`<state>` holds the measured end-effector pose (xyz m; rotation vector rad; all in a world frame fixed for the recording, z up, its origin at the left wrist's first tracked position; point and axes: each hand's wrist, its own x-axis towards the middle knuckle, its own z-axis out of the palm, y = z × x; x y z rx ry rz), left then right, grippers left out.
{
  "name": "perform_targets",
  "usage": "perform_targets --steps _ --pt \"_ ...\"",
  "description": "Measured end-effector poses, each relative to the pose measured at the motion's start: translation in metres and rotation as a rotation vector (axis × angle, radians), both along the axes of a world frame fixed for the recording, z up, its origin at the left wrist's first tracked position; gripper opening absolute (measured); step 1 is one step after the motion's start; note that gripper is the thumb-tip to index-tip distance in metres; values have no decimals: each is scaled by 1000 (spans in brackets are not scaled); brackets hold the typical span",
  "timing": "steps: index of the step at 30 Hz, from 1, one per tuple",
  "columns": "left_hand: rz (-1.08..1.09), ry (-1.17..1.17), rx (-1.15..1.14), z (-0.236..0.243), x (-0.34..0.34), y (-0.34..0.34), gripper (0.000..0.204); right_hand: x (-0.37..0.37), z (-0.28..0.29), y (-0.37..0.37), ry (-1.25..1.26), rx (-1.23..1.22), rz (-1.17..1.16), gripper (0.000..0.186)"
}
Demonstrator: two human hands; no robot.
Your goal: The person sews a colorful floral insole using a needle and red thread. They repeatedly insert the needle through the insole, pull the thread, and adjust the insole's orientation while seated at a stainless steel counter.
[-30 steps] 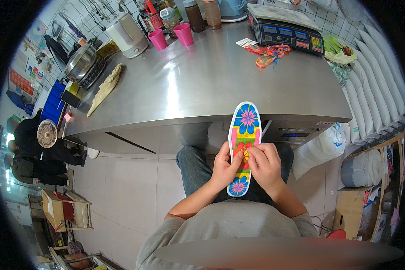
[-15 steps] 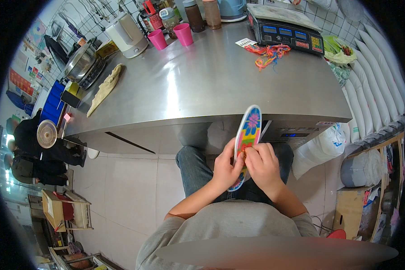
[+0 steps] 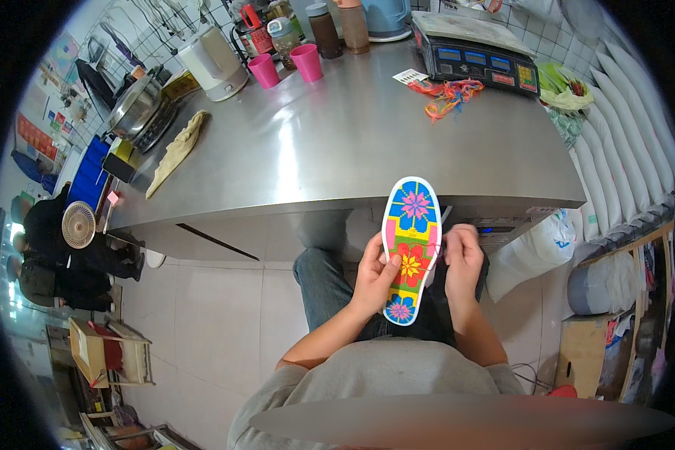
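My left hand (image 3: 371, 281) grips a white-edged insole (image 3: 412, 217) with bright blue, pink, red, green and yellow flower patterns, its face turned up above my lap. To the right of the insole, my right hand (image 3: 462, 262) is raised with fingers pinched, slightly blurred. A fine dark strand seems to run between it and the insole's edge; what its fingertips hold is too small to make out.
A steel counter (image 3: 315, 150) ahead holds a scale (image 3: 476, 52), tangled threads (image 3: 450, 97), pink cups (image 3: 307, 64), a kettle (image 3: 210, 64), pot (image 3: 135, 109) and pale cloth (image 3: 176, 154). White sacks (image 3: 619, 131) line the right. Other people (image 3: 49, 262) are at far left.
My right hand has left the middle of the insole and moved rightward. The insole tilted on edge half a second ago and now shows its patterned face again.
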<state>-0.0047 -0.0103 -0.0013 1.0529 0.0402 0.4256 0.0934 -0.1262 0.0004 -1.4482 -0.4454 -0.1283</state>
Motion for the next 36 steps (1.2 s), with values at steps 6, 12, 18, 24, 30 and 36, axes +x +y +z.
perform_targets --steps 6,12,18,24,30,36 --pt "-211 28 -274 -4 3 -2 42 -16 -20 7 927 574 731 28" --pt "-190 4 -269 -1 2 -1 43 7 -49 -11 1076 797 521 22" --pt "-83 38 -222 6 -1 7 41 111 -106 -112 268 711 -223 15" --pt "-98 85 -201 5 0 8 41 130 -151 -186 242 47 -869 20" --pt "-116 58 -276 3 -1 5 42 144 -177 -198 371 254 -777 19" --pt "-184 51 -314 4 0 -1 43 161 -207 -180 476 691 -87 16"
